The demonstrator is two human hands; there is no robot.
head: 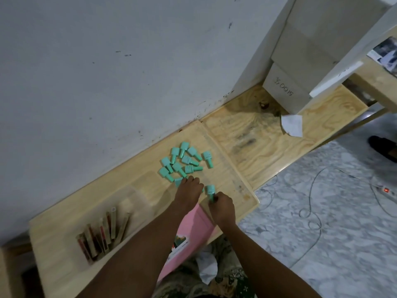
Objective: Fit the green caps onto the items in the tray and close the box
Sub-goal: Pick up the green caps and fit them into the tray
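Several green caps [184, 161] lie in a loose pile on the wooden table [268, 143], inside a clear shallow tray [227, 168]. My left hand [189, 190] rests palm down at the pile's near edge, its fingertips touching one cap [177, 181]. Just to its right, my right hand [222, 208] pinches the narrow end of another green cap [211, 190], held upright. A clear tray [120, 203] at the near left holds several thin tubes [103, 235] with dark red contents. A pink box [189, 237] lies under my forearms at the table's front edge.
The wall runs along the table's far side. White boxes [285, 91] stand at the far right, with a crumpled white paper [292, 125] in front of them. Cables [311, 211] and a power strip [386, 190] lie on the marble floor to the right.
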